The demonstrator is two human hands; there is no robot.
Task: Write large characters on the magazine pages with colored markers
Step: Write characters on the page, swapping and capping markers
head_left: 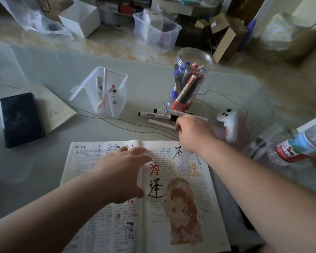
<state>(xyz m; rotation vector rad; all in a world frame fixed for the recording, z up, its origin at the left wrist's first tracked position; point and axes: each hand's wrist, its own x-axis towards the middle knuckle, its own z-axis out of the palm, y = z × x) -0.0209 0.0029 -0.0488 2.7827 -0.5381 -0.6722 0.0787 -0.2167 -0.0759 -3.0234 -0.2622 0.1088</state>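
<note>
Head view, far left: black phone (pixel 21 118) lying face up on a pale closed book (pixel 59 108). Next over, clear square holder (pixel 108 99) standing upright with a few white-barrelled markers leaning inside, lid flap hanging at its left side.

Nearer the camera, magazine (pixel 190 225) spread open and flat on the grey-green table (pixel 44 170). Printed text on both pages, with large handwritten characters over it. Blue and black along the top of the left page, red smears lower down. On the right page, pale blue and black at the top, red and orange in a row beneath, and one black character under the red, beside a drawing of a long-haired figure.

Left hand (pixel 122 170) laid flat on the left page by the centre fold, fingers straight and spread, holding nothing.

Beyond the magazine's top edge, loose markers (pixel 155 115) lying side by side on the table. Behind them, round clear jar (pixel 190 84) upright and lidless, packed with red, blue and black markers.

Right hand (pixel 193 132) just past the magazine's top right corner, knuckles up, fingers curled down among the loose markers, thumb at the purple end of a slim white marker (pixel 161 124). True grip or mere touch impossible to tell, fingertips hidden.

Further right, white controller (pixel 228 125) with dark buttons, then a plastic bottle (pixel 295 145) with a red and blue label, tilted at the frame edge.
</note>
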